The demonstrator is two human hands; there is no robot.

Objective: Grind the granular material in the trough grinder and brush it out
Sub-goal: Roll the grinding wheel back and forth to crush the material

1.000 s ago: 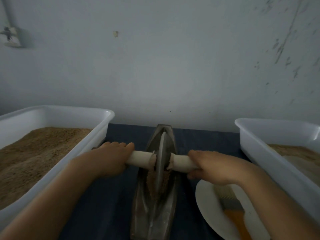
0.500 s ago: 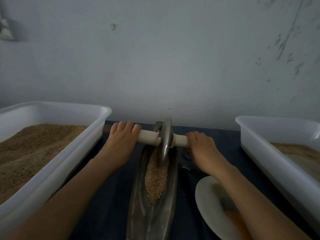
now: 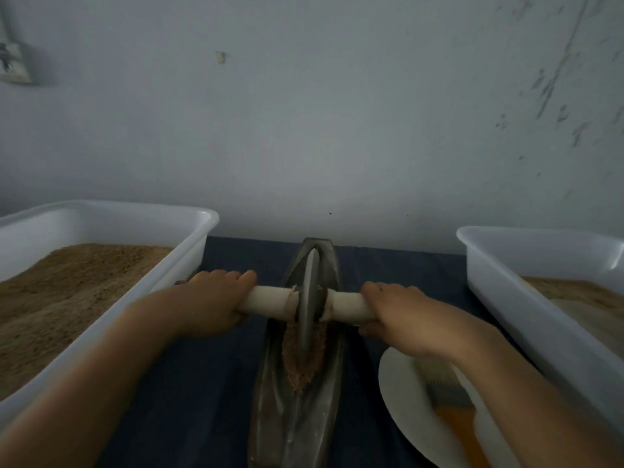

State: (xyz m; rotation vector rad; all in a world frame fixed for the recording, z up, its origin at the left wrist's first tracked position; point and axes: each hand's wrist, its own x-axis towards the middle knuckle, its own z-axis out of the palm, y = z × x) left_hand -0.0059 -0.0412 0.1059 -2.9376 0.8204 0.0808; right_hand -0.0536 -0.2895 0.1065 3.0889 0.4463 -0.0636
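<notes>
A dark metal boat-shaped trough grinder (image 3: 297, 410) lies lengthwise in front of me on a dark blue cloth. A metal grinding wheel (image 3: 309, 298) stands upright in its groove, on a pale wooden axle handle (image 3: 270, 300). My left hand (image 3: 212, 304) grips the axle's left end and my right hand (image 3: 401, 315) grips its right end. Brown granular material (image 3: 304, 363) lies in the groove around and in front of the wheel. A brush (image 3: 449, 400) with pale bristles and an orange handle rests on a white plate (image 3: 401, 400), partly under my right forearm.
A white tub (image 3: 162, 282) of brown grain stands at the left, another white tub (image 3: 506, 292) with finer brown material at the right. A pale wall rises just behind the trough's far tip.
The wheel rolled to the far end of the trough half a second ago and has now come back towards me to the middle, over the grain. Both hands kept hold of the axle.
</notes>
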